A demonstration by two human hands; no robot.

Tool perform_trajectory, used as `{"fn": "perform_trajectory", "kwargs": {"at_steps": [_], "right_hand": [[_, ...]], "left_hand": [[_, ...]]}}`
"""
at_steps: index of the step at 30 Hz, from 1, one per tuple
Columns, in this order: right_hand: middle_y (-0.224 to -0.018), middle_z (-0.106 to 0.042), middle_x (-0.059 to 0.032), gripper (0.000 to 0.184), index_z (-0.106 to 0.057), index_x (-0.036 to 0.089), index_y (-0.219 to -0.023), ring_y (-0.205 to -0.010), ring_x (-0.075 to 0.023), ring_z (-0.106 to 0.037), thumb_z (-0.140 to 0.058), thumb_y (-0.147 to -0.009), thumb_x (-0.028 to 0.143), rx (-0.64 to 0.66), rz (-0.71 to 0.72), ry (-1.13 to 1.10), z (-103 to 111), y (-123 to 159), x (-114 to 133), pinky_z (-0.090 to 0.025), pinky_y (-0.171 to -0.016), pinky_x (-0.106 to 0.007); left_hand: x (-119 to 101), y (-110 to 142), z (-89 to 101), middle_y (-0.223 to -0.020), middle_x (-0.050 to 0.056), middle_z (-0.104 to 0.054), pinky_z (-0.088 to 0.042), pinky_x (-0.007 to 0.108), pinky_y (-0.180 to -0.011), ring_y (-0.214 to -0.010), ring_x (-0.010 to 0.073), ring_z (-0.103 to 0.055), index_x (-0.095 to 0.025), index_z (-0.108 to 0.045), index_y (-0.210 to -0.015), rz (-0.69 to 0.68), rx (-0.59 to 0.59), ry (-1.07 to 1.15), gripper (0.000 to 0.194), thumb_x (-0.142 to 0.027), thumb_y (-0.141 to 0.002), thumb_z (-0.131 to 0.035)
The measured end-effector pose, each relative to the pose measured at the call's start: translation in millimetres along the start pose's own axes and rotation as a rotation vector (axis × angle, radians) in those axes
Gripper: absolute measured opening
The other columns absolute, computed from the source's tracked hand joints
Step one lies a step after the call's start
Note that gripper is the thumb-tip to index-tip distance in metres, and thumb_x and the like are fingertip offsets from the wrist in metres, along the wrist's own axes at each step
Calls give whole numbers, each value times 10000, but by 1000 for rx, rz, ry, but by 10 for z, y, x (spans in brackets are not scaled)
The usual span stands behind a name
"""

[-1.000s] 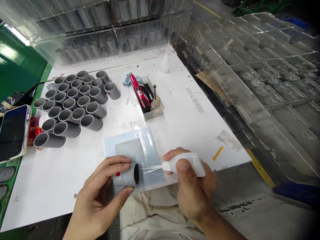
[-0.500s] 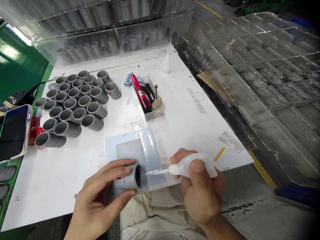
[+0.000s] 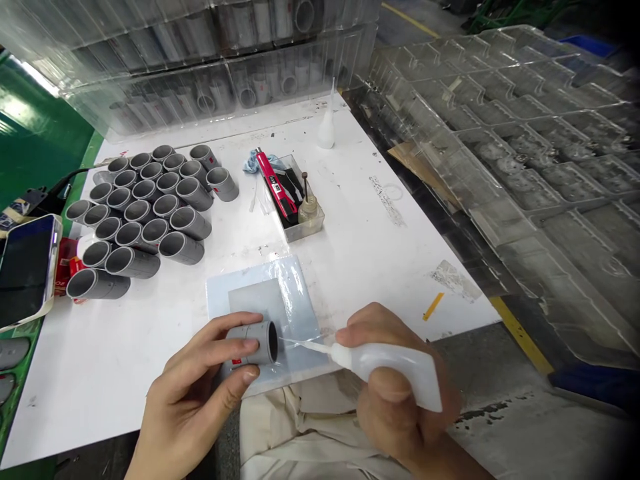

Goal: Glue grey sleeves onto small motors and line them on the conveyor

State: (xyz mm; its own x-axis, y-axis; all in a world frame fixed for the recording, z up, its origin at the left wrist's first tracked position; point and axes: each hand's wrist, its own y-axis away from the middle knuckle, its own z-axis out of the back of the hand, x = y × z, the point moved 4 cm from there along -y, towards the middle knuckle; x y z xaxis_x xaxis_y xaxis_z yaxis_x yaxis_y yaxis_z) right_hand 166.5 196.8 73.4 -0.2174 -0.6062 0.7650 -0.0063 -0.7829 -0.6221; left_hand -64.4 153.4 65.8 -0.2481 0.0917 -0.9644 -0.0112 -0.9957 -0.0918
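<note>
Head view is showing a grey tube (image 3: 264,346) over a pale blue sheet (image 3: 301,293), mouth facing right, how's it looking to handle?

Guessing it's being light and stiff, maybe a bit slick, so I'd be holding the outer wall, back from the rim. Left hand (image 3: 197,383) is doing that: 2 fingers lying across it, thumb bracing the near side

And the right hand (image 3: 397,408)?

It's gripping a white squeeze bottle (image 3: 395,357), probably soft, so clenching is risking a squirt. Wrist's sitting low, nozzle (image 3: 315,346) pointing at the tube's mouth, not entering
</note>
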Motion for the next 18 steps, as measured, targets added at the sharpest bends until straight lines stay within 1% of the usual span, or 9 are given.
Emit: {"fn": "perform_trajectory", "kwargs": {"at_steps": [2,3,5,7,10,13,18], "right_hand": [[-805,-707,-55,243,-696,163,-1103,-622,-199,-621,-546,-1118,353,-30,99,-24,-4,-50,42,-484,-508,-375],[-793,-708,-50,237,-692,143,-1091,-616,-185,-624,-557,-1114,335,-1,136,-12,-15,-79,67,-497,-519,-365],[-780,-713,-37,234,-675,137,-1099,-621,-172,-644,-565,-1110,343,98,160,31,-37,-125,103,-539,-555,-351],[-767,-717,-31,241,-670,149,-1105,-630,-175,-662,-588,-1095,375,143,148,44,-32,-143,116,-566,-576,-347],[-772,-729,-41,248,-670,161,-1117,-628,-192,-674,-570,-1094,387,131,147,51,-16,-130,114,-567,-565,-362],[-793,-748,-49,229,-668,164,-1140,-628,-205,-687,-571,-1087,365,129,167,59,-33,-116,105,-566,-554,-377],[-785,-753,-47,217,-663,154,-1124,-618,-192,-690,-576,-1082,348,113,184,64,-58,-146,108,-561,-553,-363]], "left_hand": [[2,1,-2,-1328,45,-799,-659,274,-913,-1317,254,-715,-362,-815,-1202,31,-38,14,329,-128,-972,-781],[6,4,1,-1306,46,-808,-662,281,-909,-1315,263,-714,-360,-817,-1205,50,-64,18,323,-149,-960,-802],[15,11,6,-1280,47,-816,-664,286,-895,-1315,274,-710,-357,-819,-1211,73,-93,19,323,-172,-946,-823],[23,15,7,-1294,42,-811,-663,271,-888,-1320,266,-707,-363,-811,-1227,69,-64,7,342,-162,-950,-818],[43,15,20,-1341,38,-793,-660,262,-924,-1349,252,-691,-369,-788,-1266,54,-9,-13,381,-134,-966,-794],[55,12,37,-1342,42,-790,-659,274,-959,-1361,256,-682,-362,-785,-1265,49,-7,-26,375,-133,-969,-791],[46,14,26,-1340,33,-789,-652,250,-972,-1363,237,-680,-365,-778,-1272,36,4,-27,385,-127,-970,-788]]}}
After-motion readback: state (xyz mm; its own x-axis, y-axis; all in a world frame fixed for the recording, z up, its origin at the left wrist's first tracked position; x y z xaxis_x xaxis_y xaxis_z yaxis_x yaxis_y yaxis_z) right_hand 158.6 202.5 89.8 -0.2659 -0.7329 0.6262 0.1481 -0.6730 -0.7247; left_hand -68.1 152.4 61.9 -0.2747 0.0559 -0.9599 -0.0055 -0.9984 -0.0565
